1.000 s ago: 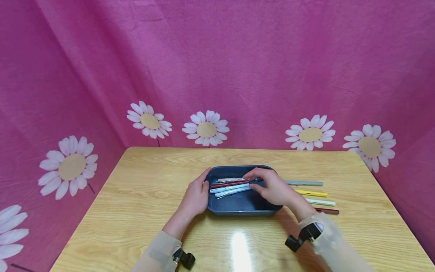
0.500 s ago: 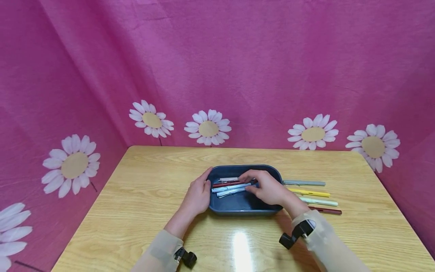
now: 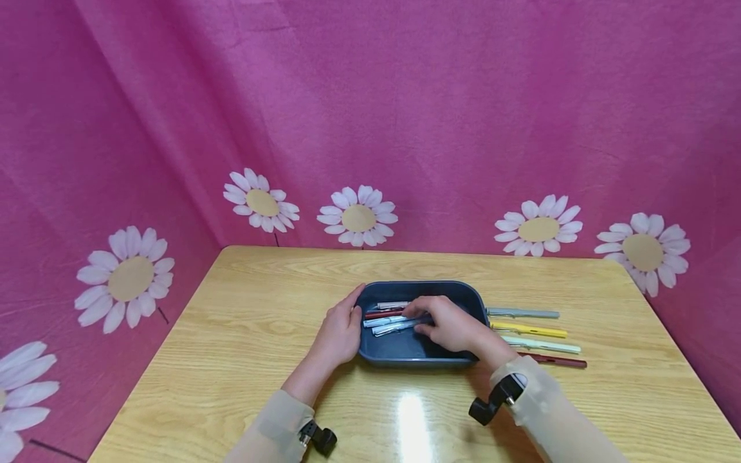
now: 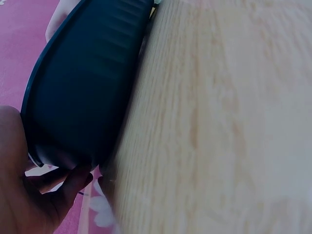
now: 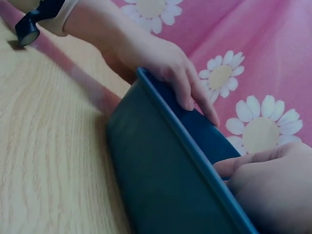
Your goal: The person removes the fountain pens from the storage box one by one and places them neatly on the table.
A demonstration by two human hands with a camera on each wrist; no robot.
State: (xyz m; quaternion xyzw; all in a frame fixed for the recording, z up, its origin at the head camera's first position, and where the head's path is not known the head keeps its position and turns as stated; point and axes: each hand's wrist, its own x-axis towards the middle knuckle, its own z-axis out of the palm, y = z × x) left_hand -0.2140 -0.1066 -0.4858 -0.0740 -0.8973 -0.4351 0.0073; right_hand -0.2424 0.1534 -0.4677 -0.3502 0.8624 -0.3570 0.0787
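A dark blue rectangular tub [image 3: 422,360] stands on the table, with pens lying inside. My left hand [image 3: 341,331] grips the tub's left end, thumb at the rim; the left wrist view also has this hand [image 4: 44,195] against the tub's end. Down inside the tub, my right hand [image 3: 448,325] reaches over the pens with bent fingers. Near its fingertips lie a whitish pen [image 3: 392,305], a dark red pen [image 3: 379,314] and light blue pens [image 3: 382,321]. The hand covers their right ends, so whether it pinches one is hidden.
Right of the tub, pens lie roughly parallel on the wooden table [image 3: 260,341]: a grey one [image 3: 527,313], a yellow one [image 3: 538,331], a mint green one [image 3: 550,346] and a dark red one [image 3: 561,362]. A pink curtain [image 3: 440,128] with daisies hangs behind.
My right hand has shifted left and slightly down over the pens in the tub. The left hand keeps its hold on the tub. The whole view has drifted slightly.
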